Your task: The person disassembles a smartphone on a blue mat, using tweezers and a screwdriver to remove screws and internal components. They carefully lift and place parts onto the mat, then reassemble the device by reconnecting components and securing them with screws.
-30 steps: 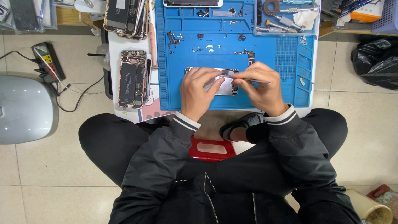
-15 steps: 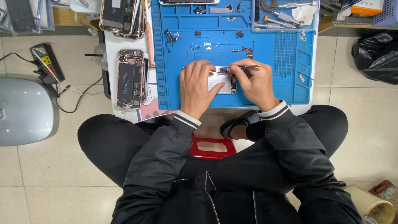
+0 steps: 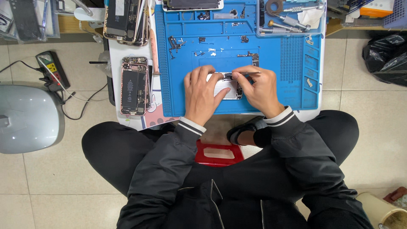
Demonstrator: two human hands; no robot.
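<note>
Left hand [image 3: 202, 94] lies flat on the silver phone shell [image 3: 225, 87], fingers spread and pinning it to the blue work mat [image 3: 280, 68] near the mat's front edge; right hand [image 3: 259, 90] pinches slim tweezers [image 3: 243, 74] over the shell's top edge; bare mat to the right of the hands; an opened phone [image 3: 134, 85] sits off the mat's left edge on the tabletop [image 3: 116, 55], well apart.

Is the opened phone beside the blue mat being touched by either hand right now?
No. The opened phone lies untouched left of the blue mat; both the left hand and right hand are over the mat.
</note>
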